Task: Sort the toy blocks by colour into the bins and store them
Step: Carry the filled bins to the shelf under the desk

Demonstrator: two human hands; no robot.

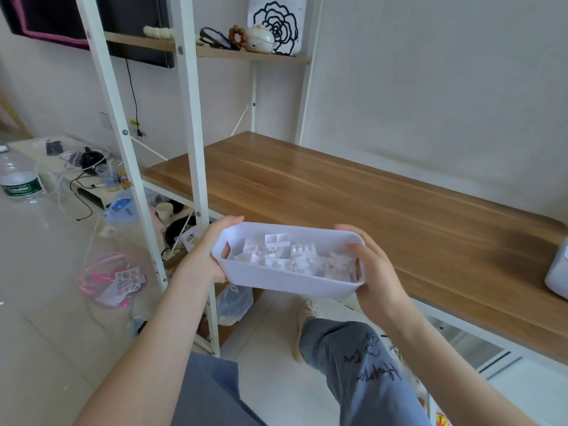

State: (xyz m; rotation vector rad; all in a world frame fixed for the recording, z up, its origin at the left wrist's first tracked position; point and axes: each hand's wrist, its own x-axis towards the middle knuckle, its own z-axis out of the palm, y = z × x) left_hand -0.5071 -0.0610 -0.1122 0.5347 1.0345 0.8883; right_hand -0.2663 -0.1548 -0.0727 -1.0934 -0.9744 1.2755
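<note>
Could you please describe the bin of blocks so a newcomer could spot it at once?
Find the long wooden desk; at its near edge, the left hand and right hand grip a white plastic bin by its ends. It alone is carried, and it is filled with white toy blocks.

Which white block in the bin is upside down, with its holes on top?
The upside-down block sits by the far wall of the bin, near the middle: two hollow squares face up. The studded block right of it shows bumps instead.

A lived-in home: wooden desk (353, 192), knick-knack shelf (246, 55), cluttered tile floor (46, 287).
</note>
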